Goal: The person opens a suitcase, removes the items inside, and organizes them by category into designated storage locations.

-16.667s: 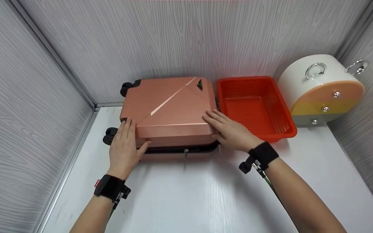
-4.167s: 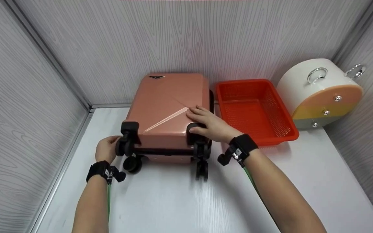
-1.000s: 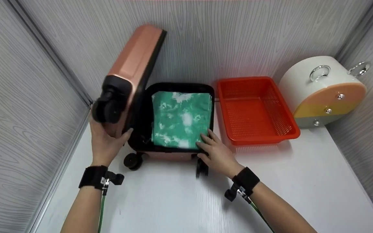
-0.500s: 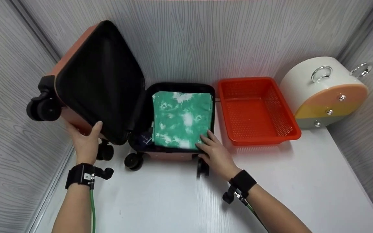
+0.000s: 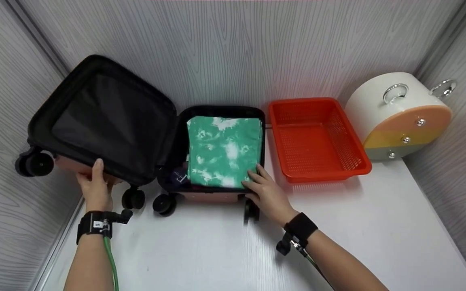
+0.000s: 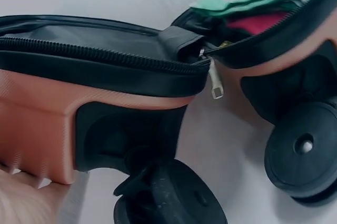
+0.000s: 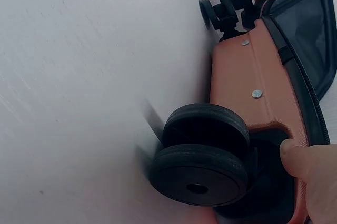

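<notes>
A pink hard-shell suitcase [image 5: 210, 197] lies open, its black-lined lid [image 5: 107, 117] swung out to the left and tilted. My left hand [image 5: 96, 190] holds the lid's near edge, thumb over the rim and fingers underneath. Folded green-and-white tie-dye cloth [image 5: 227, 153] fills most of the base. Beside it shows a dark item [image 5: 178, 176] with white lettering; the left wrist view reveals something pink [image 6: 258, 22] under the cloth. At the base's near right corner, my right hand [image 5: 271, 198] grips the rim, fingers over the cloth's edge and thumb [image 7: 295, 158] against the outer corner.
A red perforated basket [image 5: 318, 176] stands right of the suitcase. Farther right is a white rounded box [image 5: 372, 97] with coloured drawers and silver ring handles. Panelled walls rise behind and on both sides. The suitcase's black wheels [image 5: 164, 205] jut toward the near side.
The suitcase was closed and has been turned so its wheels face me. My left hand has swung the lid up and leftward, then lower. My right hand has stayed at the corner lately.
</notes>
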Tool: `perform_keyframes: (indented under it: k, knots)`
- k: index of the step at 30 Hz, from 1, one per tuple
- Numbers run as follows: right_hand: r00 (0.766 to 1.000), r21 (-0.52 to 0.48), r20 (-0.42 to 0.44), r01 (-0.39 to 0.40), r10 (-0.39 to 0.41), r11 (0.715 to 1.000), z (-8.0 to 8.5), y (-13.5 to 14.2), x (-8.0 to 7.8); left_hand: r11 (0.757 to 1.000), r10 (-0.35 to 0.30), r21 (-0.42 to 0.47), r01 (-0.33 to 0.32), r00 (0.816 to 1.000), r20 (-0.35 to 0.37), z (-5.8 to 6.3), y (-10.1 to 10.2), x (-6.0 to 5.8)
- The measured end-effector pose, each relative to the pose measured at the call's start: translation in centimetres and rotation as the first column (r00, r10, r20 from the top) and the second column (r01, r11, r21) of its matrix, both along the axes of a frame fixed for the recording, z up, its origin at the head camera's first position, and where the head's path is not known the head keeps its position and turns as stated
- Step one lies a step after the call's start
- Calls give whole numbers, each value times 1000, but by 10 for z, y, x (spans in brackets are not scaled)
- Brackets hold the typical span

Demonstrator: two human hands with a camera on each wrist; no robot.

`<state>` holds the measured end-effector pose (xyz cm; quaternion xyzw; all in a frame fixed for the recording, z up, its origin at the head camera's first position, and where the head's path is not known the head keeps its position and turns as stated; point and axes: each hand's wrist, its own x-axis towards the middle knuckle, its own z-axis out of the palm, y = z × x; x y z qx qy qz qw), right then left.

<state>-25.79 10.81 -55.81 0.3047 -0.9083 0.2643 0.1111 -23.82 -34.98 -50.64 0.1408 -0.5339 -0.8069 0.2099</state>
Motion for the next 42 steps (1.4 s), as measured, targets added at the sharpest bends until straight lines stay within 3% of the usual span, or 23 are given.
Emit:
perform_keyframes:
  k: [3, 6, 13, 18, 21, 25, 28, 31, 34, 37, 42]
  knots:
    - [1000, -10, -1, 3, -3, 1000, 0, -1, 2, 990, -30, 138, 27, 999, 22, -8, -5, 2]
    - [1000, -15, -1, 5, -5, 1000, -1, -2, 4, 961, -61, 274, 41, 996, 64, -15, -11, 6]
    - [1000, -5, -3, 9, -9, 1000, -3, -4, 10, 824, -151, 564, 54, 981, 125, -33, -26, 9]
    - [1000, -12, 2, 14, -14, 1000, -3, -5, 12, 767, -214, 636, 88, 969, 125, -41, -32, 11]
    - [1000, -21, 4, 12, -12, 1000, -2, -8, 14, 756, -243, 649, 85, 957, 157, -40, -30, 16]
    - [1000, -19, 1, 9, -9, 1000, -1, -10, 16, 743, -224, 669, 17, 948, 224, -42, -29, 20]
    - [1000, -15, -6, 15, -15, 1000, -1, -11, 17, 734, -214, 679, -3, 948, 235, -41, -28, 20]
    - [999, -19, -13, 34, -34, 999, 0, -9, 17, 766, -228, 643, 11, 940, 256, -38, -27, 19]
    - [998, -35, 14, 60, -59, 998, 0, -8, 18, 827, -216, 562, -3, 921, 324, -33, -26, 19]
    - [995, -46, 61, 77, -74, 996, 1, -5, 16, 885, -169, 465, -35, 905, 390, -27, -24, 17]
    - [992, -32, 107, 74, -70, 997, 6, -1, 10, 945, -61, 314, -89, 897, 438, -23, -16, 7]
